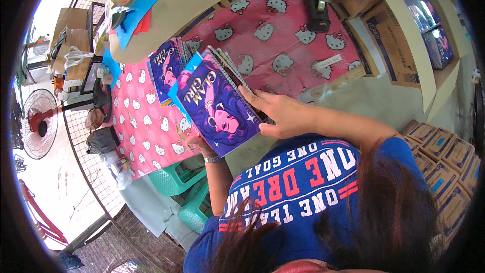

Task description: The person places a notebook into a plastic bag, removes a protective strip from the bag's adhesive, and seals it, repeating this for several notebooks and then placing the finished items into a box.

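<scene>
A stack of spiral-bound notebooks [222, 103] is held tilted in front of my chest. The top cover is dark purple with a drawn long-haired girl. My right hand [278, 115] grips the spiral side, with the thumb and fingers at the edge. My left hand [198, 144] closes on the lower left edge, partly hidden behind the stack. Just beyond, another stack of similar notebooks [164, 73] lies on the table, and blue sheets or covers stick out beside the books.
A pink cloth with white cartoon cats covers the table [283, 65]. On its far side stands a black tape dispenser [316, 12]. An open carton [429, 78] of notebooks is at right, above stacked brown boxes [439, 156]. Green stools [174, 178] and a fan [40, 124] are at left.
</scene>
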